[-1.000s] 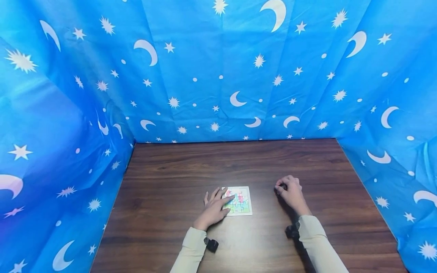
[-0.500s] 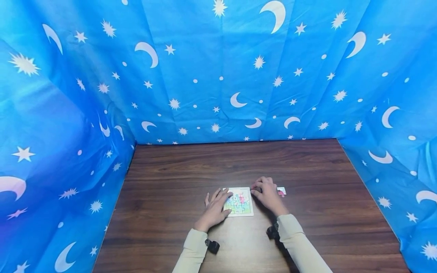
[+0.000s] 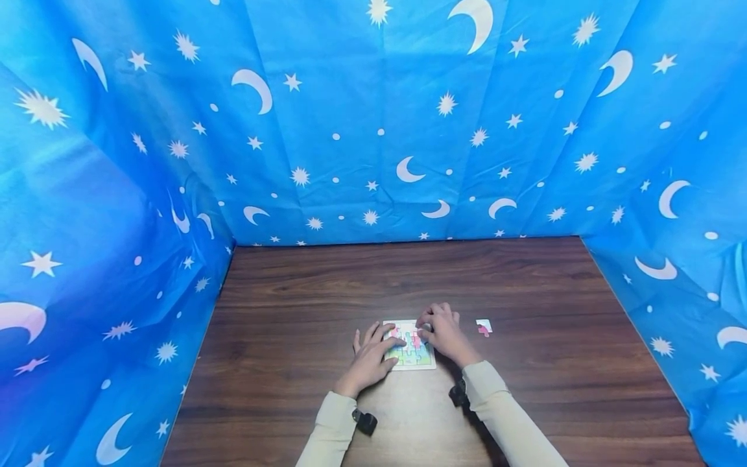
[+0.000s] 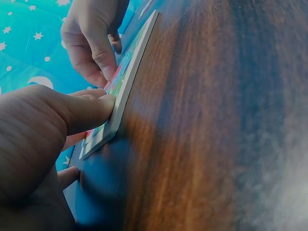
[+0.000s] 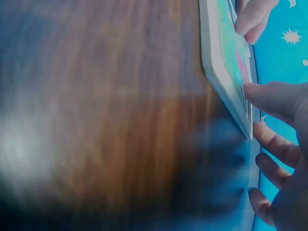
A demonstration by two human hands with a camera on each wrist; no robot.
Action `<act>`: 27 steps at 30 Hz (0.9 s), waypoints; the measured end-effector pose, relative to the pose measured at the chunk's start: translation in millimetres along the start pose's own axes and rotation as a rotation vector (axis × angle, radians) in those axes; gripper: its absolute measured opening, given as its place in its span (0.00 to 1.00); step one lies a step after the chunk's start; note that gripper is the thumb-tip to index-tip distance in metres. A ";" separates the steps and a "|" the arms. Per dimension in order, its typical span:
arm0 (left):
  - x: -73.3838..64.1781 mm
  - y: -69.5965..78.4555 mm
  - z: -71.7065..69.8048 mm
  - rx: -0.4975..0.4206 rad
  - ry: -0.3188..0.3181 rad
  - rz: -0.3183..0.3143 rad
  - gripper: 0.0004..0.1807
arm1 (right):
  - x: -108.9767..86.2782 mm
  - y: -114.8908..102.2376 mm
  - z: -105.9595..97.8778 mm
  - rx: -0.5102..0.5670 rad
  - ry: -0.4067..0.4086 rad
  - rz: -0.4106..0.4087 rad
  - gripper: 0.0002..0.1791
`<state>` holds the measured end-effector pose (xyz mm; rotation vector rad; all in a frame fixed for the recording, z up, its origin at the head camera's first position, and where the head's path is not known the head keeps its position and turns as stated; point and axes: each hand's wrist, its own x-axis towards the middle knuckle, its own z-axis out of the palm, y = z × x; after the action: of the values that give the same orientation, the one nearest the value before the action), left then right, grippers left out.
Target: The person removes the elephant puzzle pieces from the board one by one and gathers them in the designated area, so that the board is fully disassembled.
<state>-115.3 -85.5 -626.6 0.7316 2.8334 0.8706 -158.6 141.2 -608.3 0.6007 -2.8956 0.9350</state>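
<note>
A small jigsaw puzzle (image 3: pixel 415 363) in a white-edged frame lies flat on the table, with pink, green and pale blue pieces. My left hand (image 3: pixel 370 360) rests along its left side, fingers spread over it; the thumb (image 4: pixel 98 113) presses on the near edge in the left wrist view. Over the upper right corner, my right hand (image 3: pixel 446 334) brings thumb and fingertips together on a puzzle piece, mostly hidden by the fingers. The right wrist view shows that thumb (image 5: pixel 262 94) right at the puzzle's surface. A loose pink-and-white puzzle piece (image 3: pixel 484 327) lies to the right.
The dark wood-grain table (image 3: pixel 303 292) runs back to a blue curtain (image 3: pixel 350 130) with white moons and stars, which also encloses both sides. Black wrist cameras, the left one (image 3: pixel 366 423) and the right one (image 3: pixel 458 394), sit by the sleeves.
My right hand has moved left from beside the loose pieces to the puzzle's upper right corner, uncovering one piece left behind. The left hand stays on the puzzle.
</note>
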 end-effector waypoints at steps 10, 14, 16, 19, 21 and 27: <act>1.1 1.8 -0.4 -0.033 -0.025 -0.020 0.17 | 3.0 0.9 -6.5 -0.124 0.013 -0.178 0.03; 2.2 3.0 -2.1 -0.006 -0.044 -0.034 0.18 | 3.3 1.3 -8.7 -0.145 0.029 -0.226 0.04; 2.8 3.0 -2.2 0.000 -0.045 -0.035 0.18 | 3.6 0.5 -10.2 -0.144 0.031 -0.239 0.04; 2.8 3.0 -1.3 -0.016 -0.030 -0.020 0.18 | 3.6 -1.1 -12.7 -0.135 0.027 -0.247 0.03; 2.4 2.8 -0.3 -0.035 -0.016 -0.004 0.17 | 3.1 -1.7 -14.3 -0.129 0.032 -0.250 0.04; 0.1 1.9 0.1 -0.047 0.024 0.016 0.17 | -2.2 1.4 -21.7 -0.066 0.113 -0.252 0.05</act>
<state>-114.5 -84.0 -625.7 0.7434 2.8208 0.9512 -158.8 155.4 -591.7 0.8525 -2.6600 0.8083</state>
